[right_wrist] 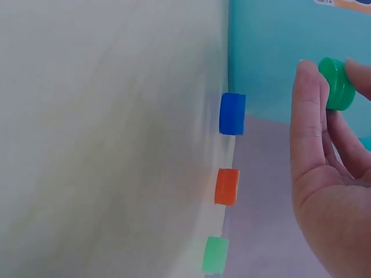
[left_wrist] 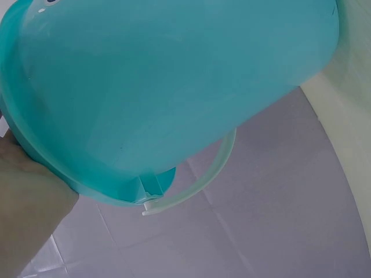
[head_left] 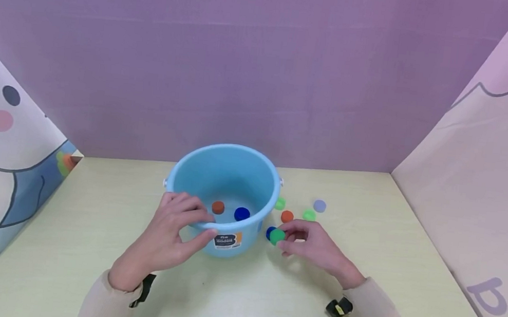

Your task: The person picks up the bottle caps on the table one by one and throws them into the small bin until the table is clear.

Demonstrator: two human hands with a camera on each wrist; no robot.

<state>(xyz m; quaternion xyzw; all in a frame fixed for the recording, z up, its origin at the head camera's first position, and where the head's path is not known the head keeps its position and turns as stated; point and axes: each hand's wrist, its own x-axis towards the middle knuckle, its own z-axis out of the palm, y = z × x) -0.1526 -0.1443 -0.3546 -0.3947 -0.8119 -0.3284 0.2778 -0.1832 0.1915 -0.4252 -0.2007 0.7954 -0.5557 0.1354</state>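
A light blue bucket (head_left: 273,196) stands upright on the table. My left hand (head_left: 169,229) grips its near rim, fingers over the edge and thumb outside. Inside on the bottom lie an orange cap (head_left: 218,207) and a dark blue cap (head_left: 242,213). Between thumb and fingers, my right hand (head_left: 314,245) pinches a green bottle cap (right_wrist: 337,84), held above the table just right of the bucket. Close behind it is a blue cap (right_wrist: 232,114) on the table. The left wrist view shows mostly the bucket's outer wall (left_wrist: 174,87).
Right of the bucket lie another orange cap (head_left: 287,216), two light green caps (head_left: 309,215) and a pale purple cap (head_left: 320,205). The bucket's white handle (left_wrist: 203,182) hangs on its far side. A purple backdrop (head_left: 244,75) rises behind the pale table (head_left: 230,300), with printed panels at both sides.
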